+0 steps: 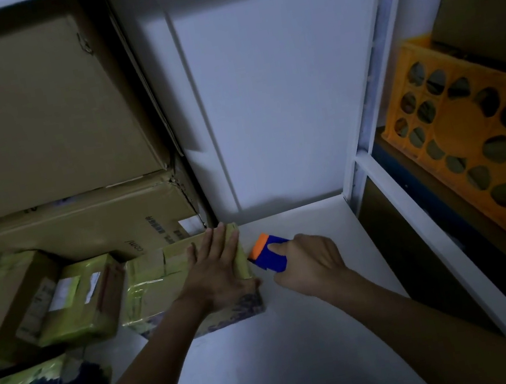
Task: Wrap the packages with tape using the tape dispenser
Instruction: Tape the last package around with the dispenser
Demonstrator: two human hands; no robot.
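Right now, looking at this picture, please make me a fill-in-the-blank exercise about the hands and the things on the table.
1. The left hand lies ____ on top of the package.
2. The right hand holds a blue and ____ tape dispenser.
3. The dispenser is at the package's ____ side.
4. The crate on the shelf is ____.

Missing words: flat; orange; right; yellow

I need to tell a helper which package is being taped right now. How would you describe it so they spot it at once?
On the white table, beside the stacked cardboard boxes, it is the package nearest the blue tape dispenser. Unlike the other packages, the left hand lies flat on it.
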